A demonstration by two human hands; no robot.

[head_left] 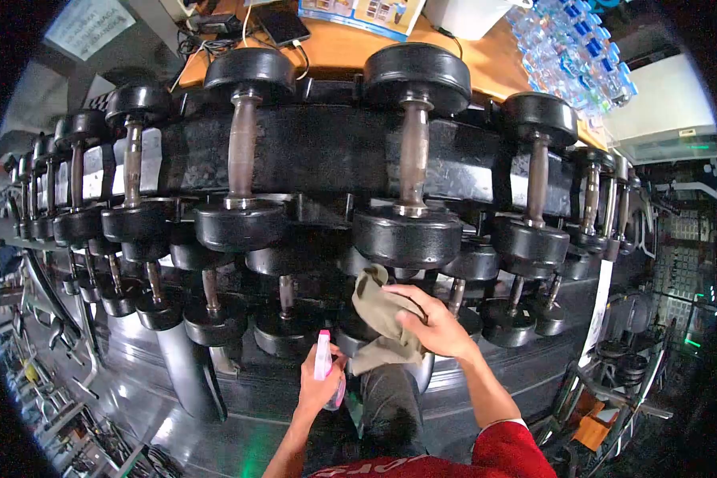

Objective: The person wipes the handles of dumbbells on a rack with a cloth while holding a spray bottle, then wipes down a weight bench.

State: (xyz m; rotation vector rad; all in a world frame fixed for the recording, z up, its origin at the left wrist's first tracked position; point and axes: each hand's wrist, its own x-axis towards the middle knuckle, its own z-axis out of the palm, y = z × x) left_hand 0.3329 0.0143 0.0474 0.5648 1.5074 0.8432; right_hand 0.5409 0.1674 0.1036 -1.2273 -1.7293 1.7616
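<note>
My left hand (pixel 314 389) is wrapped round a spray bottle (pixel 323 358) with a pink and white trigger head, low in front of the rack. In my right hand (pixel 440 325) is a crumpled khaki cloth (pixel 384 312), gripped between thumb and fingers, with a loose end hanging down. The cloth's top overlaps the underside of a large black dumbbell (pixel 410 239) on the upper tier. Behind it, a lower-tier dumbbell (pixel 350 325) is mostly hidden. Left of the cloth, another lower dumbbell (pixel 285 328) shows its round black head and metal handle.
Black dumbbells line both tiers of the rack (pixel 319 159). Behind it, a wooden table (pixel 486 68) bears a phone (pixel 283 28), cables, a white container (pixel 466 17) and many water bottles (pixel 570 56). A grey rack leg (pixel 187 374) stands lower left. Gym machines flank both sides.
</note>
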